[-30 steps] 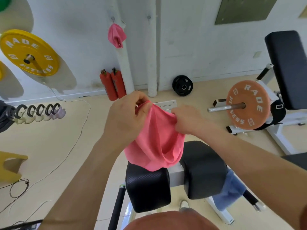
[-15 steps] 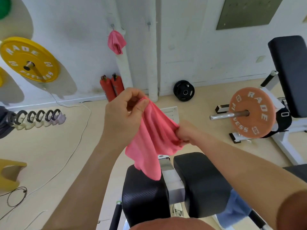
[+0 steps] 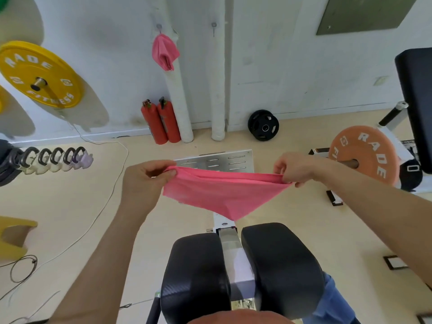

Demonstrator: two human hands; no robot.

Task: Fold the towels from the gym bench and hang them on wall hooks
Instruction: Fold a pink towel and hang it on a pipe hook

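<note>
Gym bench (image 3: 280,265) pads fill the foreground, with a blue towel (image 3: 334,302) draped off their right side. Above the bench a pink towel (image 3: 222,192) hangs in midair, its top edge stretched taut. The left hand (image 3: 145,181) pinches one corner and the right hand (image 3: 297,167) pinches the other, well apart. On the far wall, a folded pink towel (image 3: 164,52) hangs from a hook (image 3: 159,26).

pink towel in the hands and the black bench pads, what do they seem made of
The pink towel looks like thin, soft cloth, perhaps microfibre, matte: it sags and creases between the left hand and right hand pinching its top edge. The bench pads look like padded vinyl or faux leather: black, slight sheen, fine weave-like texture, rounded edges.
</note>
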